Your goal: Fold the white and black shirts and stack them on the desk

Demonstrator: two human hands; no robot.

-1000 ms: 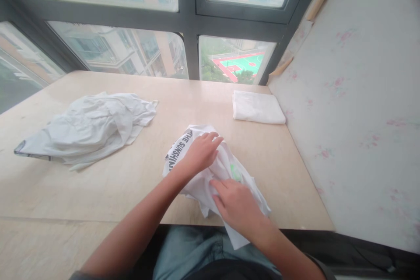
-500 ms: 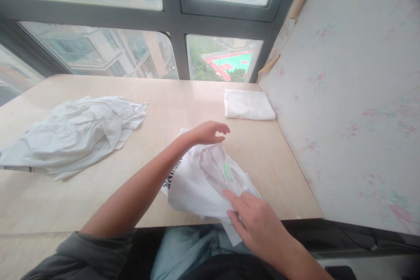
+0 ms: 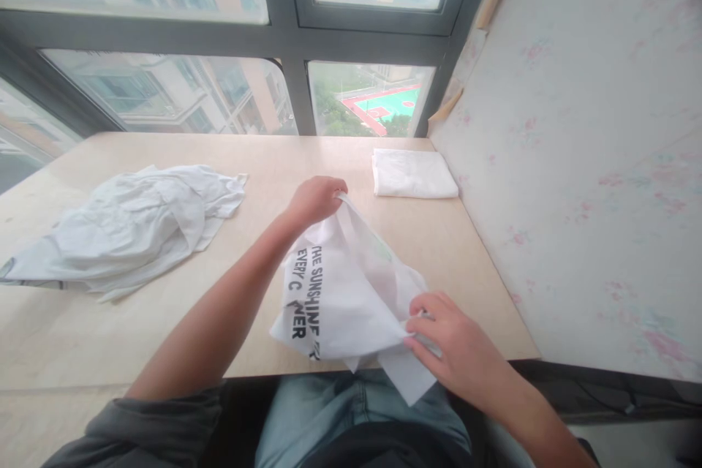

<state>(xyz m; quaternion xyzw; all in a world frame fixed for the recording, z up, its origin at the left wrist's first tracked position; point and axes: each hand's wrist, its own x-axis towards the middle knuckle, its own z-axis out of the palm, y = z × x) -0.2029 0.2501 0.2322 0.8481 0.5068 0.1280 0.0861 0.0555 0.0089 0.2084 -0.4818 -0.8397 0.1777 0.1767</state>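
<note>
A white T-shirt [image 3: 351,300] with black printed lettering lies bunched at the table's front edge, one corner hanging over it. My left hand [image 3: 319,199] is closed on the shirt's far edge and lifts it off the table. At the near right, my right hand [image 3: 447,340] pinches another part of the shirt between thumb and fingers. The cloth stretches between both hands, and a faint green patch shows through it. Part of the lettering is hidden in folds.
On the left of the wooden table [image 3: 263,161] lies a crumpled heap of white cloth [image 3: 148,219]. A neatly folded white cloth [image 3: 415,173] sits at the back right, beside the flowered wall [image 3: 581,197]. Windows [image 3: 373,99] stand behind the table.
My left hand has closed on the shirt's far edge and raised it. My right hand has shifted right, pinching the cloth. The shirt is pulled out wider, showing more lettering.
</note>
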